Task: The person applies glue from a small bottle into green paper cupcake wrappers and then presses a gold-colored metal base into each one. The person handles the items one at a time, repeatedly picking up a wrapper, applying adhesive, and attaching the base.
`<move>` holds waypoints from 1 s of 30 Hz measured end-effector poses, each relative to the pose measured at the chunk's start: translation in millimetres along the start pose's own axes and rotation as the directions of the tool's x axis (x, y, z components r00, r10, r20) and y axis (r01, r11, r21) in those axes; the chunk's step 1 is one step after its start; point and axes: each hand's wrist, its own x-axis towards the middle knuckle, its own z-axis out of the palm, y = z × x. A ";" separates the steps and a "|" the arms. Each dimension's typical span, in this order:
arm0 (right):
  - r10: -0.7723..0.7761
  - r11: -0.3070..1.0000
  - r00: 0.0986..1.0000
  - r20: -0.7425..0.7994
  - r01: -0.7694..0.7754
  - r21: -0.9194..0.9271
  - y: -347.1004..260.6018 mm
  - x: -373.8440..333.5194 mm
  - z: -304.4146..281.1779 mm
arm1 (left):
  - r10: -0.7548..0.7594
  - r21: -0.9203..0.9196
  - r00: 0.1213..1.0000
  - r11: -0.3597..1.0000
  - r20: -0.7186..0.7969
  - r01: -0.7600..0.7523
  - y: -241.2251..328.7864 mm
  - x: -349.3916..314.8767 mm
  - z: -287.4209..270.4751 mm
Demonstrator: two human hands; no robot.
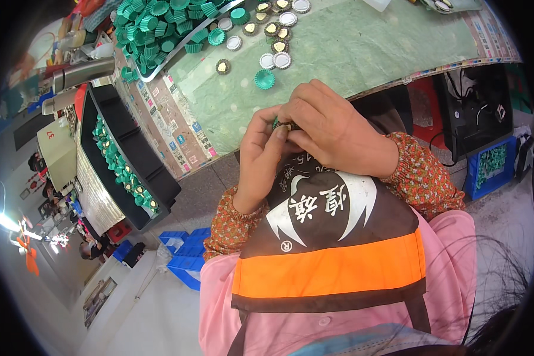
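Note:
Close together at the table's near edge, my left hand [256, 159] and my right hand [335, 129] are both closed on one small bottle-cap-shaped piece [285, 126]. It shows a dark ridged rim, a pale gold spot and a bit of green; my fingers hide most of it. Just beyond them a single green crimped cap [265, 79] lies on the pale green table mat [219, 113]. Farther back are silver caps [282, 60] and dark caps with gold inserts, one of them apart [222, 66]. A heap of green caps [151, 38] fills a white-rimmed tray [181, 50].
Beside the table on the left, a black bin [163, 190] holds several green caps with gold inserts. Blue crates [190, 252] stand on the floor below it. At the right are a black case [477, 113] with cables and a blue box [491, 169] of green pieces.

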 end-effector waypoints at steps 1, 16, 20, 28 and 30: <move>0.037 0.998 0.999 0.009 -0.037 0.044 -0.3 0.5 -1.9 | 0.013 -0.001 1.000 1.000 -0.014 -0.013 0.8 1.1 1.9; 0.527 0.668 0.828 0.189 -0.542 0.511 11.3 -9.2 11.5 | 0.093 0.091 0.992 0.992 -0.090 -0.085 -12.5 4.7 7.2; 0.555 0.624 0.809 0.191 -0.557 0.548 11.2 -9.0 15.9 | 0.067 0.062 0.991 0.996 -0.119 -0.060 -18.3 9.4 2.6; 0.448 0.869 0.892 -0.070 -0.415 0.271 24.5 3.0 -27.8 | 0.102 -0.270 0.969 0.949 -0.223 -0.162 11.2 2.8 -40.9; 0.308 0.947 0.896 -0.321 -0.322 0.007 38.4 8.3 -52.7 | 0.270 -0.393 0.921 0.843 -0.281 -0.367 33.8 -6.6 -88.7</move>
